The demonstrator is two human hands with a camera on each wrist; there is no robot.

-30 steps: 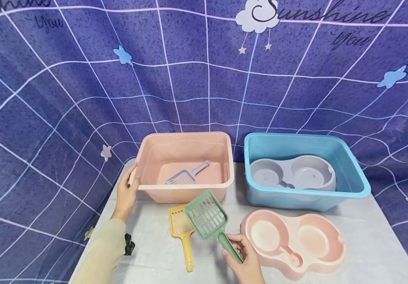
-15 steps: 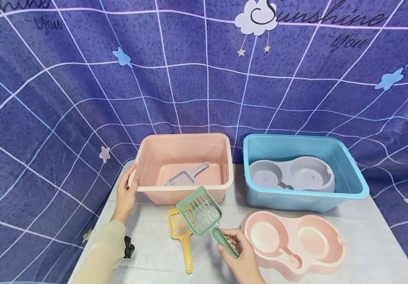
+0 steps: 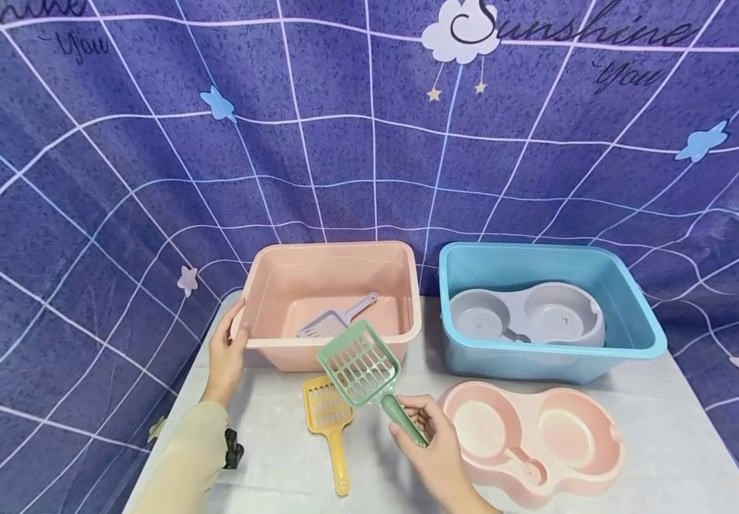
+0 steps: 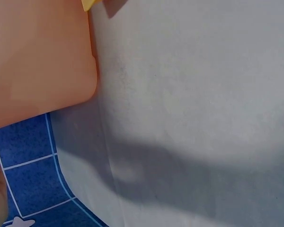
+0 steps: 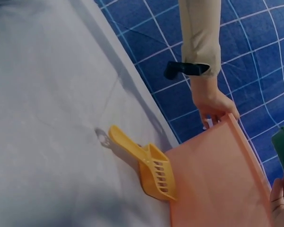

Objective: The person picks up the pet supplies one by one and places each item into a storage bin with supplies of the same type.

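Note:
My right hand grips the handle of a green slotted litter scoop, held above the table with its head tilted up to the left. The scoop's head overlaps the front wall of a pink litter box in the head view. At that box's left side, my left hand holds the rim; the right wrist view shows the fingers bent over the edge. Inside the box lies a lilac scoop. On the table, a yellow scoop lies just in front of the box, below the green one.
To the right stands a blue litter box with a grey double bowl in it. A pink double bowl lies before it, close to my right hand. A purple patterned curtain hangs behind the white table.
The green scoop and my right hand have moved up and left, toward the pink box, uncovering more of the yellow scoop. My left hand stays at the box rim.

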